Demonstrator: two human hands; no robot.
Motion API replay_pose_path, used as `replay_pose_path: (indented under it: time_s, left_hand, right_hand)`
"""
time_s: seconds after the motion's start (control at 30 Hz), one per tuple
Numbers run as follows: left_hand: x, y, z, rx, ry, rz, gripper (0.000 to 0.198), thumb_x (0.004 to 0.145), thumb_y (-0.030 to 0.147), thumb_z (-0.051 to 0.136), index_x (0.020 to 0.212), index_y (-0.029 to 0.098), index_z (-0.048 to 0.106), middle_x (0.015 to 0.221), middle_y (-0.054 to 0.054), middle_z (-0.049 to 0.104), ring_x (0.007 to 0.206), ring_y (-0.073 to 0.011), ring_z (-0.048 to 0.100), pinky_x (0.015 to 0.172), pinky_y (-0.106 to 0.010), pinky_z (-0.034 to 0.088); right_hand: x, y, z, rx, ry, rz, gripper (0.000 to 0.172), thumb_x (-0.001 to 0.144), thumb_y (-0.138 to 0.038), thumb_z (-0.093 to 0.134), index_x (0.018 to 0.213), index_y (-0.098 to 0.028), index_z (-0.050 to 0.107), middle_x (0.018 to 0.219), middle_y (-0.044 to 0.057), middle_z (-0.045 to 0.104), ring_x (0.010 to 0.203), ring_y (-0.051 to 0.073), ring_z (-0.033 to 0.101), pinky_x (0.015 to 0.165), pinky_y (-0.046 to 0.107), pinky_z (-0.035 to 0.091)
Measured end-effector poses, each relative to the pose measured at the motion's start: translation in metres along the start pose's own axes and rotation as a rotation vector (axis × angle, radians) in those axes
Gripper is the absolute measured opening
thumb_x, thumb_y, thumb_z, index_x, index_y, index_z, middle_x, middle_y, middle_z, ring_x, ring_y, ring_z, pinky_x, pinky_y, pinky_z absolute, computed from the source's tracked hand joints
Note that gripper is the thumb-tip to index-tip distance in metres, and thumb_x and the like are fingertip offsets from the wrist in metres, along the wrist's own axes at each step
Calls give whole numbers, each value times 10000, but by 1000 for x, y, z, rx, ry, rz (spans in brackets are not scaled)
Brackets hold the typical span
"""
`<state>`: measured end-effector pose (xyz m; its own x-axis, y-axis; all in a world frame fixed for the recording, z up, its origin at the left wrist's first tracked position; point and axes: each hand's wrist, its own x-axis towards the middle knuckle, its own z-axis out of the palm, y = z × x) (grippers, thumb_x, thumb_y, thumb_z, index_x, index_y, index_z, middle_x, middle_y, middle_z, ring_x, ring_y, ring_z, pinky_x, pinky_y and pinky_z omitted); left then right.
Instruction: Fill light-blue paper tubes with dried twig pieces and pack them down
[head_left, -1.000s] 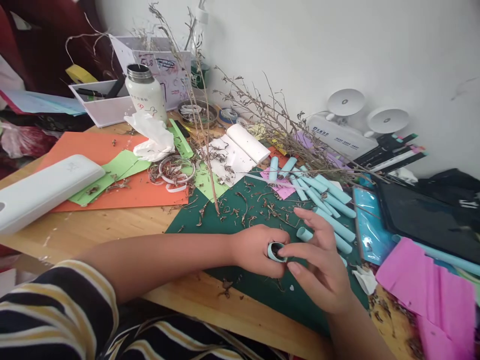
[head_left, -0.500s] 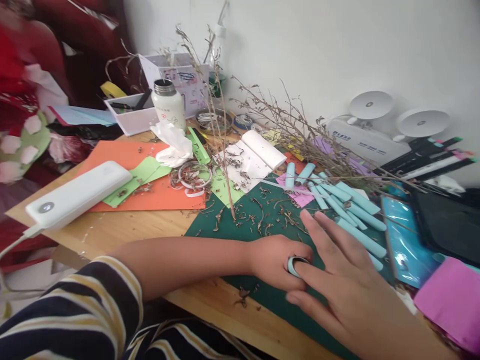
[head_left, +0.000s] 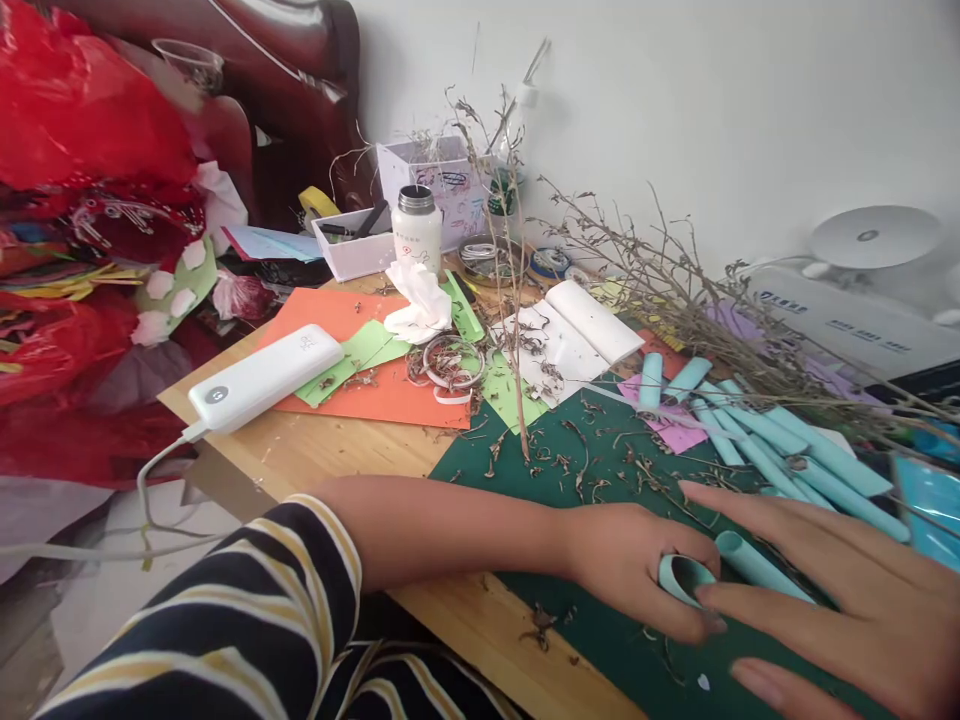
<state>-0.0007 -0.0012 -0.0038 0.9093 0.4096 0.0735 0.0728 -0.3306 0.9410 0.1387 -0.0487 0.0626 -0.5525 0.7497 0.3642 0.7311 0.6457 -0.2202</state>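
Your right hand (head_left: 862, 590) has drawn its index finger back from the mouth of the pale blue tube (head_left: 679, 580) to its near edge, as your view swings left. Your left hand (head_left: 634, 565) keeps its grip closed around the tube, mouth upward above the dark green sheet (head_left: 469, 468), apparently to steady it and leave the opening free. Your right grip is wide, fingers spread, holding nothing visible. Spare tubes (head_left: 832, 450) lie heaped beyond, likely for easy reach, beside dried stems (head_left: 712, 325). The sheet seems laid over the wooden tabletop (head_left: 337, 455) to catch leaf scraps (head_left: 540, 625).
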Motion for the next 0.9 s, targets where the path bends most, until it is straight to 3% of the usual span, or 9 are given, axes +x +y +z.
replay_pose_path:
  time_s: [0.1, 0.13, 0.23, 0.37, 0.47, 0.6, 0.7, 0.8, 0.9]
  left_hand:
    - [2, -4, 3, -32, 1, 130, 127, 640, 188, 595, 670, 158, 475, 660, 22, 521, 720, -92, 531, 694, -157, 422]
    - [3, -4, 4, -28, 11, 132, 130, 637, 185, 593, 658, 156, 468, 647, 21, 514, 713, -94, 530, 691, -159, 422]
    - [3, -4, 4, 15, 49, 42, 162, 620, 205, 602, 651, 160, 450, 564, 41, 467, 620, -92, 513, 626, -172, 432]
    - [2, -3, 2, 16, 4, 130, 113, 640, 195, 579, 689, 152, 487, 653, 18, 526, 701, -96, 531, 692, -167, 429]
    - [1, -2, 2, 48, 31, 36, 135, 617, 200, 594, 695, 149, 496, 628, 17, 529, 667, -103, 534, 655, -178, 431]
    - [-1, -1, 2, 29, 25, 36, 135, 621, 211, 592, 687, 152, 491, 635, 17, 538, 661, -99, 536, 639, -172, 430]
    - [-1, 1, 2, 45, 46, -9, 147, 618, 229, 598, 683, 150, 492, 587, 28, 511, 614, -93, 525, 597, -166, 422]
    - [-1, 2, 1, 27, 41, -10, 137, 624, 225, 595, 689, 150, 501, 592, 35, 512, 605, -83, 525, 602, -159, 419]
    - [-1, 2, 2, 30, 45, -33, 135, 623, 231, 599, 680, 156, 502, 569, 41, 496, 610, -87, 528, 608, -161, 418]
  right_hand:
    - [5, 2, -3, -231, -247, -284, 226, 605, -423, 561, 818, -374, 618, 1242, 21, 452, 891, 264, 576, 615, 438, 484]
    - [7, 3, -4, -263, -249, -311, 221, 608, -431, 557, 808, -357, 616, 1262, 39, 427, 896, 262, 576, 607, 428, 489]
    - [10, 4, -7, -285, -244, -326, 273, 602, -496, 537, 820, -348, 609, 1293, 62, 384, 955, 297, 545, 607, 458, 477]
    - [12, 3, -7, -252, -258, -310, 193, 567, -494, 590, 657, -324, 591, 1264, 33, 424, 966, 309, 532, 568, 443, 468]
    - [13, 3, -7, -267, -272, -323, 251, 555, -539, 568, 698, -335, 595, 1276, 36, 405, 1063, 331, 459, 565, 458, 458]
    - [13, 3, -10, -309, -251, -343, 282, 470, -528, 635, 645, -312, 586, 1276, 78, 400, 997, 338, 505, 501, 424, 466]
    - [12, 1, -14, -307, -339, -261, 329, 471, -503, 642, 745, -326, 607, 1325, 51, 333, 1068, 362, 448, 569, 449, 475]
    - [10, 1, -16, -280, -459, -153, 226, 493, -418, 656, 686, -309, 612, 1347, 16, 294, 1097, 384, 415, 609, 459, 474]
    - [12, 4, -14, -259, -428, -188, 281, 452, -437, 671, 691, -303, 612, 1365, 30, 251, 1069, 413, 428, 570, 476, 467]
